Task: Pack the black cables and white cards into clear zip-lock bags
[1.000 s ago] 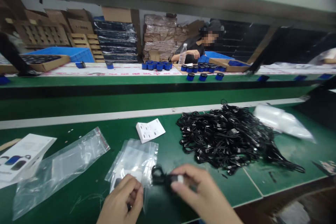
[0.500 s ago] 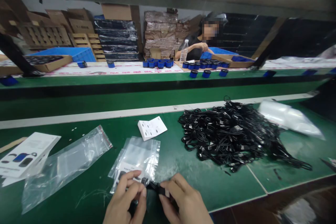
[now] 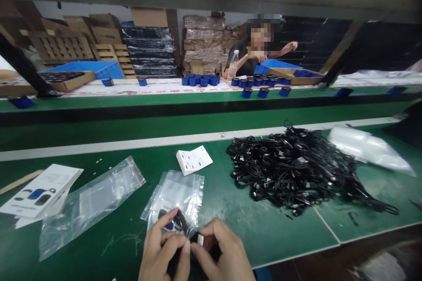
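Observation:
My left hand (image 3: 163, 252) and my right hand (image 3: 220, 252) meet at the bottom edge, both pinched on a small coiled black cable (image 3: 184, 227) with a pale plug end. The coil sits at the mouth of a small clear zip bag (image 3: 180, 195) that lies on the green bench under my fingers. A printed leaflet shows inside the bag. A big heap of black cables (image 3: 293, 169) lies to the right of my hands.
A longer clear bag (image 3: 92, 202) and white printed leaflets (image 3: 42, 189) lie at left. A small white card stack (image 3: 194, 160) sits behind the bag. Clear bags (image 3: 369, 147) lie at far right. Across the conveyor, blue round parts (image 3: 257, 82) stand before another person.
My right hand has come in from the right to meet my left hand, and the cable coil has moved left to the bag's mouth. The person opposite has raised an arm.

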A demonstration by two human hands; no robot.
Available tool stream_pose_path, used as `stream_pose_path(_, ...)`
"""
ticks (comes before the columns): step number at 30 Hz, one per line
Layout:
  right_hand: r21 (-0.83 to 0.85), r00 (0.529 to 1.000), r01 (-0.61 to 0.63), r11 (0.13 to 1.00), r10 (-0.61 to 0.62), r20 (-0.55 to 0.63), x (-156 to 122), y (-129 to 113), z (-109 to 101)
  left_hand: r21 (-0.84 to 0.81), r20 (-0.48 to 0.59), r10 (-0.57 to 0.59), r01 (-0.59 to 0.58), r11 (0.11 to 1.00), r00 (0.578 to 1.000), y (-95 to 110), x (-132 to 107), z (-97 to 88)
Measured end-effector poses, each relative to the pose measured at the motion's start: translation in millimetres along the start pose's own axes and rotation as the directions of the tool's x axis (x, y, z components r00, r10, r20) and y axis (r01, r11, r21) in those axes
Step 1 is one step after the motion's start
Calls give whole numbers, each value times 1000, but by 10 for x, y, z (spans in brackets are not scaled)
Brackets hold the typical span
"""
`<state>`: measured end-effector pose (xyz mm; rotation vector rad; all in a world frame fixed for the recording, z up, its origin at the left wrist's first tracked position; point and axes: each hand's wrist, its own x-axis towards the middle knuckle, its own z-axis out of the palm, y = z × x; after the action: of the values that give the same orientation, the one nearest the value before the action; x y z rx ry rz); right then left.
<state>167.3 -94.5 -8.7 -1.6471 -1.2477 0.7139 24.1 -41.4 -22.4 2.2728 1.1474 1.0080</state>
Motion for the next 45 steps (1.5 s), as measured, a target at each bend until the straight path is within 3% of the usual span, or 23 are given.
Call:
stream_pose_path(2, -7, 996, 82, 997, -82, -26, -22, -24, 25, 29, -25, -1, 1, 1000, 1000, 7, -6, -8)
stream_pose_path(7, -19, 967, 230, 973, -227, 119, 3, -105, -13, 84, -49, 21, -16, 996, 999, 43, -2, -47)
stream_pose_path(9, -77, 980, 194, 978, -189, 62, 33, -105, -1, 100, -67, 48, -41, 994, 997, 56, 1, -49)
stream_pose_path(11, -79, 995, 79, 994, -83, -58, 63, -85, 31, 118, -100, 66, -54, 992, 993, 58, 5, -45)
stream_pose_path(13, -35, 997, 34, 999, -36, -65, 82, -54, 62, 135, -121, 96, -79, 988, 988, 51, 12, -44)
stream_pose_path(17, -133, 966, 259, 957, -257, 31, 52, -2, 77, 147, -124, 133, -114, 983, 983, 36, 35, -61)
stream_pose_path(19, -228, 925, 361, 904, -378, -36, 20, 12, 71, 110, -116, 76, -63, 992, 990, 44, 48, -75)
stream_pose_path(21, -293, 871, 445, 846, -485, -77, -4, 17, 70, 14, -77, -60, 61, 998, 995, 61, 60, -85)
stream_pose_path(24, -375, 835, 493, 785, -547, -48, -10, 14, 86, -96, -8, -210, 208, 973, 978, 80, 68, -82)
stream_pose_path(29, -469, 885, 382, 796, -462, -63, 23, 21, 89, -98, -16, -118, 116, 988, 993, 45, 45, -54)
stream_pose_path(32, -478, 860, 417, 773, -506, -69, 57, 21, 77, -104, -10, -119, 118, 988, 993, 26, 37, -47)
stream_pose_path(35, -375, 862, 448, 812, -504, -60, 77, 20, 117, -43, -56, -22, 20, 999, 998, 39, 40, -31)
stream_pose_path(37, -249, 919, 341, 906, -377, -115, 78, 20, 173, 12, -94, 72, -71, 997, 993, 62, 41, -10)
stream_pose_path(40, 25, 976, 48, 999, -41, -213, 95, -1, 229, 59, -124, 152, -146, 988, 981, 102, 30, 20)
stream_pose_path(42, 185, 991, -56, 981, 78, -111, 128, -37, 208, 77, -132, 193, -184, 980, 972, 122, 19, 15)
stream_pose_path(45, 210, 992, -51, 976, 25, 124, 185, -102, 98, 143, -99, 215, -200, 969, 972, 124, 23, -75)
